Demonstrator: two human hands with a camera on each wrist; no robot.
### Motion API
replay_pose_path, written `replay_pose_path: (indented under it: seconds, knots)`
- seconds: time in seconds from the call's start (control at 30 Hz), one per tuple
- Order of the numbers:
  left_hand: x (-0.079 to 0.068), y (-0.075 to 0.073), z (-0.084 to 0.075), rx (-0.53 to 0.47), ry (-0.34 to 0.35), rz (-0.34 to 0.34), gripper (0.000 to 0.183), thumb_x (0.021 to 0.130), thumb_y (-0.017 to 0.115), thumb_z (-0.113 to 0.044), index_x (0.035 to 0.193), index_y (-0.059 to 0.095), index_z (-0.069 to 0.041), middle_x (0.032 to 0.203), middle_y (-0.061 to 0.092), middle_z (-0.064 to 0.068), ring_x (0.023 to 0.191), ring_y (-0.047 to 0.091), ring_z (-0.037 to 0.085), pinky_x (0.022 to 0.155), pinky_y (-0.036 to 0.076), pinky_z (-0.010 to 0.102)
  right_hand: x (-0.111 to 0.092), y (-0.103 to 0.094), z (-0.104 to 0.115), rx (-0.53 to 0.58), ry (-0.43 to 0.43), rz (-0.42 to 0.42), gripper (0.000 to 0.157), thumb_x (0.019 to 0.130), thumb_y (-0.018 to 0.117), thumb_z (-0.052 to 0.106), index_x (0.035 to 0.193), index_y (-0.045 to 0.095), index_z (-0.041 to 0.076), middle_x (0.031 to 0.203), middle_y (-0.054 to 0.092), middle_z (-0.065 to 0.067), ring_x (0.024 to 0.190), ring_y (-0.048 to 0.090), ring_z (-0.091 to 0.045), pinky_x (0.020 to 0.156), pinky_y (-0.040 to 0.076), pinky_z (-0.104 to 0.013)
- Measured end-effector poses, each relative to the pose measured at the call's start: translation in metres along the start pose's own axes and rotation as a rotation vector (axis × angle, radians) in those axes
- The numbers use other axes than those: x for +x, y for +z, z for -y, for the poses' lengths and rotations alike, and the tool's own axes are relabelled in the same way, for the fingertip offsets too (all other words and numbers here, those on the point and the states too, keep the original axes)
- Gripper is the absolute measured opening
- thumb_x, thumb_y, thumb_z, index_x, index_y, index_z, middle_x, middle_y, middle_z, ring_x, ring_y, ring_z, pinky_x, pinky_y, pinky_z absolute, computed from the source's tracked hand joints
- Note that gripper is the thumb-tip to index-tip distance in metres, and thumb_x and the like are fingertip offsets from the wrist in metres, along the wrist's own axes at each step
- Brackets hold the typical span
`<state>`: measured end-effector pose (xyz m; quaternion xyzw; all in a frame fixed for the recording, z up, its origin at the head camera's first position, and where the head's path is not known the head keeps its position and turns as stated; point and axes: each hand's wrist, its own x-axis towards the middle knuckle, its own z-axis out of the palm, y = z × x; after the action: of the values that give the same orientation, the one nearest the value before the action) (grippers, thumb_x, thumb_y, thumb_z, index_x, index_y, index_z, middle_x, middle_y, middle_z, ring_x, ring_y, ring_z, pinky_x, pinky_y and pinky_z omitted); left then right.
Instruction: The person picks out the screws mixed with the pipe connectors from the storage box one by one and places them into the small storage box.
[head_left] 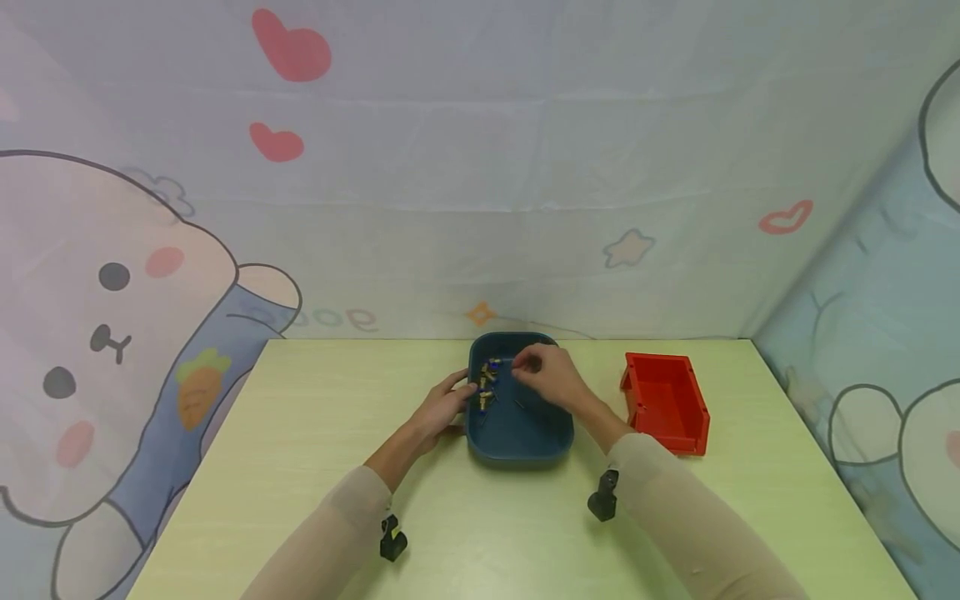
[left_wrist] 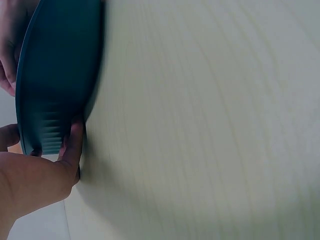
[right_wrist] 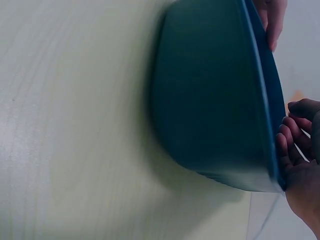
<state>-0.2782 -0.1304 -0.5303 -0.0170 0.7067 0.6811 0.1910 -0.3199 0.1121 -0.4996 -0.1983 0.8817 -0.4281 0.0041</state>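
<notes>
A dark blue plastic basin [head_left: 525,442] sits near the table's back edge. Inside it, along the left side, lies a cluster of small brass-coloured fittings [head_left: 484,396] with blue parts, and a thin dark piece [head_left: 519,404] lies near the middle. My left hand [head_left: 442,408] grips the basin's left rim, thumb over the edge and fingers against the outer wall [left_wrist: 55,90]. Over the basin's right half hovers my right hand [head_left: 551,379], its fingers [right_wrist: 295,135] bent and the thumb close to the index fingertip. I cannot tell whether something small is between them.
To the right of the basin stands a red open-front plastic bin [head_left: 667,408]. Behind the pale wooden table [head_left: 352,383] hangs a printed cloth [head_left: 450,167] with cartoon figures. Small black devices [head_left: 603,496] are strapped at both wrists.
</notes>
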Motion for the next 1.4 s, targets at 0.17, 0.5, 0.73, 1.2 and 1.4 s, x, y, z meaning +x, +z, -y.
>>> replay_pose_path:
  seconds: [0.17, 0.5, 0.73, 1.2, 1.4]
  knots:
    - [-0.001, 0.000, 0.000, 0.002, -0.005, -0.002, 0.060, 0.112, 0.053, -0.030, 0.167, 0.033, -0.017, 0.147, 0.058, 0.025, 0.135, 0.059, 0.040, 0.085, 0.060, 0.044, 0.000, 0.004, -0.003, -0.014, -0.023, -0.004, 0.009, 0.098, 0.077, 0.011, 0.104, 0.076, 0.005, 0.098, 0.073, -0.006, 0.088, 0.067, -0.018, 0.082, 0.056, -0.037]
    - [-0.002, -0.001, 0.000, -0.003, -0.006, -0.002, 0.060, 0.112, 0.054, -0.030, 0.167, 0.033, -0.017, 0.147, 0.057, 0.025, 0.135, 0.058, 0.040, 0.087, 0.060, 0.045, 0.003, 0.011, -0.008, -0.085, -0.056, -0.001, 0.007, 0.095, 0.079, 0.009, 0.100, 0.077, 0.005, 0.094, 0.072, -0.005, 0.084, 0.067, -0.017, 0.079, 0.057, -0.035]
    - [-0.003, -0.001, -0.003, 0.009, -0.010, 0.001, 0.058, 0.113, 0.053, -0.028, 0.166, 0.034, -0.017, 0.148, 0.052, 0.026, 0.134, 0.059, 0.041, 0.085, 0.060, 0.044, 0.004, 0.014, -0.007, -0.137, -0.074, 0.012, 0.007, 0.092, 0.081, 0.008, 0.095, 0.076, 0.004, 0.091, 0.072, -0.005, 0.082, 0.067, -0.017, 0.078, 0.058, -0.035]
    - [-0.003, 0.000, -0.002, 0.006, -0.002, 0.016, 0.058, 0.113, 0.053, -0.030, 0.166, 0.034, -0.017, 0.149, 0.050, 0.026, 0.139, 0.054, 0.043, 0.093, 0.058, 0.050, 0.006, 0.019, 0.009, -0.154, -0.008, 0.054, 0.010, 0.091, 0.082, 0.011, 0.096, 0.076, 0.005, 0.089, 0.072, -0.003, 0.081, 0.068, -0.017, 0.078, 0.058, -0.034]
    - [-0.002, 0.000, -0.001, 0.009, -0.001, 0.018, 0.060, 0.112, 0.054, -0.032, 0.167, 0.033, -0.016, 0.152, 0.049, 0.026, 0.140, 0.053, 0.043, 0.096, 0.056, 0.052, 0.006, 0.025, 0.008, -0.128, -0.023, 0.016, 0.010, 0.092, 0.083, 0.013, 0.098, 0.076, 0.007, 0.090, 0.071, -0.002, 0.083, 0.067, -0.016, 0.079, 0.057, -0.035]
